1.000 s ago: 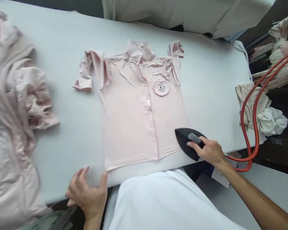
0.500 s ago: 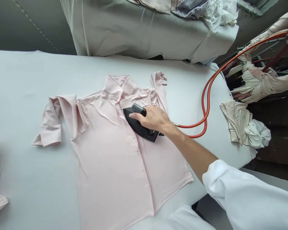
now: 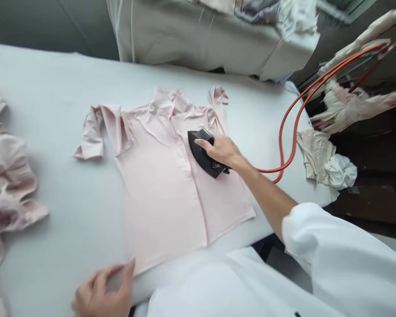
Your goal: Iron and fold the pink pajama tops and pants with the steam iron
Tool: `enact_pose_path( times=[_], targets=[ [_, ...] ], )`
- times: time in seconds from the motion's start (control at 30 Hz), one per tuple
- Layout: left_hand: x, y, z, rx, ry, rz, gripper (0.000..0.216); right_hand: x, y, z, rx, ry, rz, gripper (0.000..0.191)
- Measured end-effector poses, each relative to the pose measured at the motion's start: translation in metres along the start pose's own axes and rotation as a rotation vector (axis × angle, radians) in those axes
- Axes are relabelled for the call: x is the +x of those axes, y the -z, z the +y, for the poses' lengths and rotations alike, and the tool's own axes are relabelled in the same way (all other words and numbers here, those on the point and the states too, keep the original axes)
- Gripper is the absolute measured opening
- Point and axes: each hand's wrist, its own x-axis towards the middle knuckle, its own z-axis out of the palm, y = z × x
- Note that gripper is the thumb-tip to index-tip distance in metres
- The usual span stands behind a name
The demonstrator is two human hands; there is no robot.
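The right hand [image 3: 220,150] is clenched around the grey handle of a black steam iron [image 3: 203,155], and the iron sits on a pale pink short-sleeved shirt [image 3: 161,198]. The iron's pointed tip faces up and to the left, toward the collar, and its heel faces down and to the right, so its long axis lies at a slant across the shirt. It rests on the front panel, just beside the row of buttons. An orange-red hose [image 3: 285,149] curves away from the iron's rear across the white padded ironing table [image 3: 53,83].

The shirt lies flat and face up, its long axis running from the collar near the far edge of the table to the hem near the close edge. The left hand [image 3: 102,293] is open, fingers spread and not gripping anything, beside the hem's left corner; the blur hides whether the fingertips touch the cloth.

Wide bare board stretches left of the shirt to a heap of pink fabric [image 3: 8,185]. Right of the iron, there is open board as far as the hose and a crumpled cream cloth [image 3: 317,156]. Only a narrow strip remains below the hem.
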Motion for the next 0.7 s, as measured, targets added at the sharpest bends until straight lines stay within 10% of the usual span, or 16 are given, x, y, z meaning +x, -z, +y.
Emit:
enact_pose_path(
  times=[0.17,0.33,0.5,0.7],
  targets=[
    [-0.014,0.009,0.012,0.06,-0.087,-0.096,0.044,-0.131,-0.019,0.041,0.142,0.091,-0.186,0.054],
    [-0.007,0.003,-0.006,-0.027,-0.073,-0.085,0.045,-0.216,-0.07,0.015,-0.1,0.217,-0.353,0.053],
    [-0.003,0.002,0.001,-0.02,-0.002,-0.104,0.044,-0.23,-0.091,0.02,-0.186,0.278,-0.407,0.055],
    [0.0,0.015,0.034,0.151,0.113,-0.247,0.04,-0.176,-0.011,0.165,0.141,-0.03,-0.211,0.056]
  ],
)
